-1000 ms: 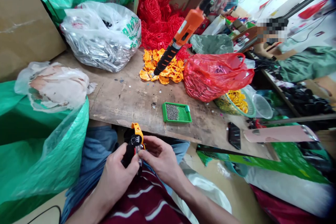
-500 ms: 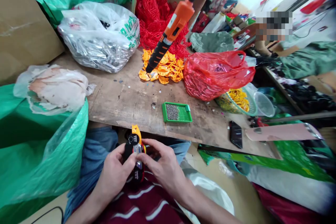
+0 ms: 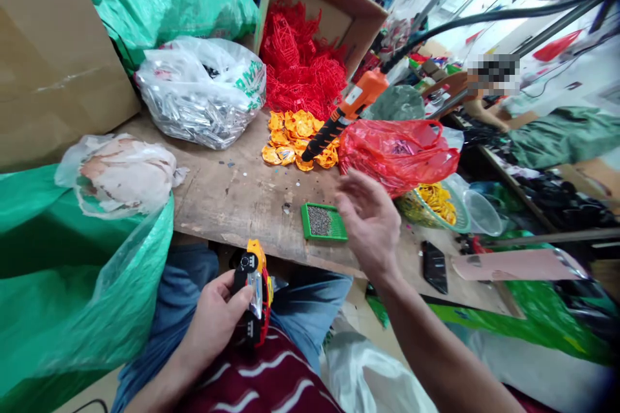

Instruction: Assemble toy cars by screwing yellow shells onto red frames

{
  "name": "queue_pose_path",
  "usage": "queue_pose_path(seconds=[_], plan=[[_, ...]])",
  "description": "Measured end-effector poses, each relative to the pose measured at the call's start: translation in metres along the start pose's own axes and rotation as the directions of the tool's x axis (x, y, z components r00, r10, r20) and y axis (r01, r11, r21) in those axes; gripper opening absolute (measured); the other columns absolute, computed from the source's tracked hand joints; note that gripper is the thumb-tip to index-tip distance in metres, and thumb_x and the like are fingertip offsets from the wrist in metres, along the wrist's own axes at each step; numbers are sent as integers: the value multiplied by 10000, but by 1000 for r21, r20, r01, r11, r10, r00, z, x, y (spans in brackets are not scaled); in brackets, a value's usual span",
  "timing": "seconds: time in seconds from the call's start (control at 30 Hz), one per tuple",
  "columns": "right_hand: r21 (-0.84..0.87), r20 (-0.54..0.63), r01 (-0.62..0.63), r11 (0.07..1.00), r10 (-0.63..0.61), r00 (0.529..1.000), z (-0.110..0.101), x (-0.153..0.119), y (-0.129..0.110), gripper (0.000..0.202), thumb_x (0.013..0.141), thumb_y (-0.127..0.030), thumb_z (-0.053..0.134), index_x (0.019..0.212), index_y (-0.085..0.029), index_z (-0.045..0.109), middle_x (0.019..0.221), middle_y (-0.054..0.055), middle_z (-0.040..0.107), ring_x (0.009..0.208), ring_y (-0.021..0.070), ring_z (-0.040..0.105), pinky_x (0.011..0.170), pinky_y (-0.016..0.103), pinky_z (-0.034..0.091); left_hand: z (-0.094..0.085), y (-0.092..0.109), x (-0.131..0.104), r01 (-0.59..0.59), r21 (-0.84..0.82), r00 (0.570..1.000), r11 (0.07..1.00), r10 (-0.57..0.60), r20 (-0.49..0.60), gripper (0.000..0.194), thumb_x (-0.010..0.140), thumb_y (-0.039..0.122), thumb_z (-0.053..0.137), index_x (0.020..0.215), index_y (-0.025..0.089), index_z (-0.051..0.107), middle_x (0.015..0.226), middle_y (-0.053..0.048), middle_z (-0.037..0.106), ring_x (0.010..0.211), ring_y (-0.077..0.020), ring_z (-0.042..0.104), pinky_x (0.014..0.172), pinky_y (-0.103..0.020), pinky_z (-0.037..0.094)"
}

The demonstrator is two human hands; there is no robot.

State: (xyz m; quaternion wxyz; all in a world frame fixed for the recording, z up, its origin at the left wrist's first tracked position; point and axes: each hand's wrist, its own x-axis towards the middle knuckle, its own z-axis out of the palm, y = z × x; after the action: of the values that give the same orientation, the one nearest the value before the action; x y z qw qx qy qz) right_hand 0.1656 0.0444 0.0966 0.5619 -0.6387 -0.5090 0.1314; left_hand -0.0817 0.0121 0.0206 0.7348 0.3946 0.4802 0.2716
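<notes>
My left hand (image 3: 217,316) grips a toy car (image 3: 258,293) with black, silver, yellow and red parts, tilted over my lap. Raised above the front of the table, my right hand (image 3: 371,222) has its fingers apart and nothing in them. It covers the right end of a small green tray (image 3: 306,235) holding little metal screws (image 3: 320,221). Beyond that hand an orange and black electric screwdriver (image 3: 346,113) hangs from its cable, tip down over a pile of orange plastic parts (image 3: 285,142).
A red plastic bag (image 3: 397,155) and a basket of yellow parts (image 3: 465,216) stand to the right, near a phone (image 3: 434,266). Left are a bag of silver parts (image 3: 203,103) and a whitish bag (image 3: 128,171). Red parts (image 3: 303,64) spill from a box behind. A person (image 3: 489,87) sits far right.
My right hand has let go of the toy car and moved up and right over the tray. The left hand keeps hold of the car. The view has shifted slightly.
</notes>
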Motion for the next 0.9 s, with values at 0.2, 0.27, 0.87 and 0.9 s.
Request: queue_pose_path(seconds=[0.2, 0.27, 0.87, 0.9], plan=[[43, -117, 161, 986, -155, 981, 19, 83, 6, 675, 786, -350, 736, 1364, -255, 401, 1331, 157, 531, 1219, 233, 545, 939, 406, 507, 0, 2, 0, 23, -96, 1000, 995, -22, 7, 220, 757, 321, 679, 868, 131, 672, 687, -14, 689, 600, -158, 607, 574, -262, 504], [118, -28, 150, 982, -148, 989, 31, 103, 9, 524, 800, -365, 716, 1252, -238, 483, 1145, 103, 636, 1057, 203, 622, 888, 390, 523, 0, 3, -2, 21, -95, 1000, 995, -22, -3, 212, 750, 316, 684, 849, 128, 673, 679, -15, 688, 585, -155, 603, 564, -261, 502], [263, -69, 16, 965, 2, 998, -9, 69, -6, 263, 836, -401, 656, 996, -194, 638, 621, -51, 584, 548, 102, 583, 600, 252, 510, 27, 0, 15, -26, 178, 997, 984, 14, 70, 282, 700, 374, 686, 873, 156, 734, 685, -27, 744, 629, -219, 671, 523, -256, 522], [256, -67, -11, 967, 29, 997, -15, 66, -2, 284, 838, -416, 652, 1011, -192, 640, 606, -52, 579, 542, 105, 580, 592, 254, 510, 30, 1, 17, -37, 193, 997, 981, 24, 69, 277, 693, 376, 689, 861, 161, 738, 681, -24, 743, 625, -218, 670, 518, -252, 518]])
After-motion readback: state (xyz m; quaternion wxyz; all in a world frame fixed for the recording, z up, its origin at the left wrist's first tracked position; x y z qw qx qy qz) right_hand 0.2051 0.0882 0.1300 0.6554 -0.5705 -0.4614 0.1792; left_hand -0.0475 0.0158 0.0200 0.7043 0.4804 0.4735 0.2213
